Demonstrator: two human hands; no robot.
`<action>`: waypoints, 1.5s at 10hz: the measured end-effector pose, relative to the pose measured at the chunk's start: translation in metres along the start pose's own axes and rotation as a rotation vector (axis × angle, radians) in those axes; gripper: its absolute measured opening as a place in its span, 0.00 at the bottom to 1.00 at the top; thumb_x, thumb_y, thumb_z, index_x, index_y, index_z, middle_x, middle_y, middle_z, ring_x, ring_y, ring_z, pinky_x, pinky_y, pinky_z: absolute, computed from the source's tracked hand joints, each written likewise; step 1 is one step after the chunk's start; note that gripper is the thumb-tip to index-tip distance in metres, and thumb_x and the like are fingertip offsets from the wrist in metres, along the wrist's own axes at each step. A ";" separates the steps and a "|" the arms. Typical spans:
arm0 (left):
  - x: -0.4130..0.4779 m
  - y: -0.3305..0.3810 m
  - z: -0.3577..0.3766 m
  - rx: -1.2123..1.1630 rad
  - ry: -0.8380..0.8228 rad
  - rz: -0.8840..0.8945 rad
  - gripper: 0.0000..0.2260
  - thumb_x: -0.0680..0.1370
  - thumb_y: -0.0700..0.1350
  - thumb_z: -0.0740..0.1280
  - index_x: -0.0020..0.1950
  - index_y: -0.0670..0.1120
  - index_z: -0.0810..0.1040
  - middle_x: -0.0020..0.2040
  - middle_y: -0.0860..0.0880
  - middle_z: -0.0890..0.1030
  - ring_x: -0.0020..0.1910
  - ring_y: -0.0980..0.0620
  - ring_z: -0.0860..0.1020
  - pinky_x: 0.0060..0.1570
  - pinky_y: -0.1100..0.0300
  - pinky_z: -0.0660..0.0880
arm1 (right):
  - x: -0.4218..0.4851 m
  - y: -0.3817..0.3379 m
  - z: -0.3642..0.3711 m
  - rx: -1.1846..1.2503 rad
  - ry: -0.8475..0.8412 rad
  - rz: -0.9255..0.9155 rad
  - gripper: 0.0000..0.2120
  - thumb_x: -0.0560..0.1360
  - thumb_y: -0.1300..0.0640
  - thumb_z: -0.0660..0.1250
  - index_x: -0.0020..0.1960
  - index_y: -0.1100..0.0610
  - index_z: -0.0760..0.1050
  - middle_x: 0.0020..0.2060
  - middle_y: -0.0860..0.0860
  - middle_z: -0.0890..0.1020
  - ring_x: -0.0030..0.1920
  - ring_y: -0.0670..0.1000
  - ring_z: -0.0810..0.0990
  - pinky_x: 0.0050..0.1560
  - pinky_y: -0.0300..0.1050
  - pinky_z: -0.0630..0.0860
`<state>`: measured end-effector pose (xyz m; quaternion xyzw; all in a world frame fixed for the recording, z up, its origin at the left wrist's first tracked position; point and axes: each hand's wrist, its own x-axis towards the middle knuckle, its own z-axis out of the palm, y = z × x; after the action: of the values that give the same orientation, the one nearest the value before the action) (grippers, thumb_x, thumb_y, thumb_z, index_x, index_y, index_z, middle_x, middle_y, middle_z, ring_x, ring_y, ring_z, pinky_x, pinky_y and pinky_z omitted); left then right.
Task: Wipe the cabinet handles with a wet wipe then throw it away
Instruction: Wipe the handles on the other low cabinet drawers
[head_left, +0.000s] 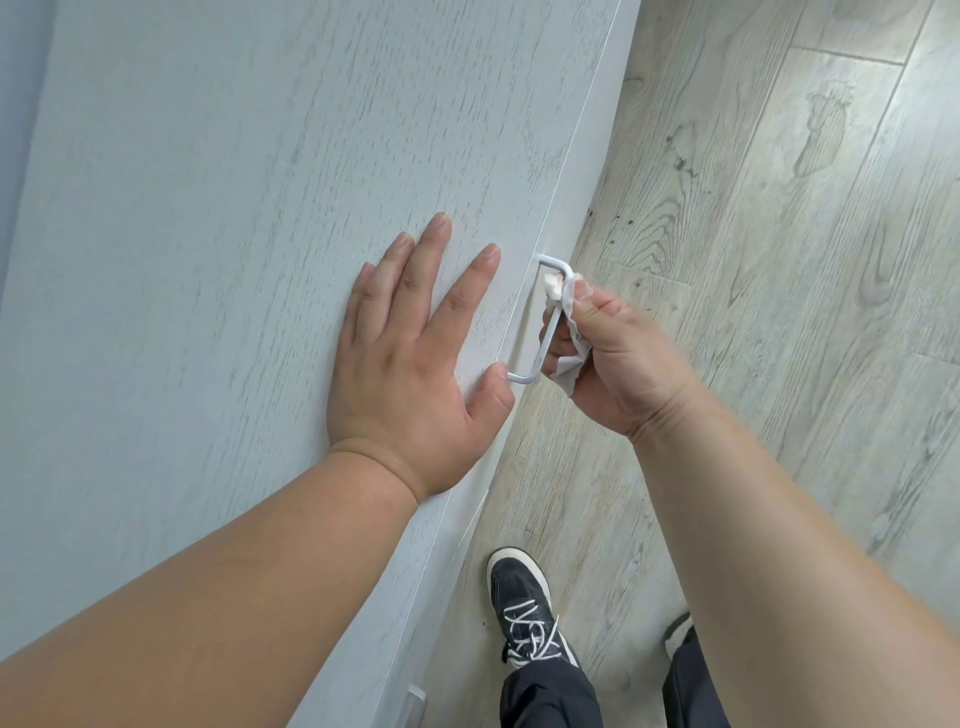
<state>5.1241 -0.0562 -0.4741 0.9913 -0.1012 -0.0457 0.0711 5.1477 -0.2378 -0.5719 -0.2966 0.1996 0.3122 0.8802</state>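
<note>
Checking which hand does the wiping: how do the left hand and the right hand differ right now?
The left hand lies flat on the cabinet door, fingers straight and spread; the right hand is curled. The left hand holds nothing; the right hand pinches the wet wipe round the handle. Both are bare and close to that handle.
</note>
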 end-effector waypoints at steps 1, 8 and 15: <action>0.000 0.000 0.001 -0.001 0.002 0.001 0.36 0.75 0.56 0.63 0.83 0.52 0.64 0.85 0.45 0.58 0.82 0.40 0.57 0.80 0.39 0.56 | 0.001 -0.006 -0.004 -0.091 -0.040 0.018 0.11 0.86 0.53 0.58 0.49 0.55 0.75 0.32 0.46 0.65 0.32 0.45 0.61 0.39 0.44 0.54; 0.000 0.001 0.000 0.001 0.002 -0.002 0.36 0.74 0.56 0.63 0.83 0.51 0.64 0.84 0.44 0.59 0.82 0.40 0.57 0.79 0.38 0.57 | 0.000 -0.004 -0.009 -0.098 -0.104 0.039 0.11 0.85 0.56 0.57 0.49 0.60 0.73 0.31 0.45 0.70 0.32 0.45 0.62 0.36 0.39 0.58; 0.001 0.000 0.002 0.005 0.009 0.003 0.36 0.75 0.55 0.64 0.83 0.51 0.64 0.84 0.44 0.59 0.82 0.40 0.58 0.79 0.38 0.58 | -0.022 0.020 0.000 -0.119 -0.019 0.048 0.14 0.86 0.55 0.58 0.48 0.59 0.78 0.30 0.46 0.68 0.33 0.46 0.60 0.35 0.36 0.67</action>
<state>5.1247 -0.0566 -0.4758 0.9915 -0.1027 -0.0407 0.0690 5.1185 -0.2351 -0.5677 -0.3403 0.1792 0.3473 0.8553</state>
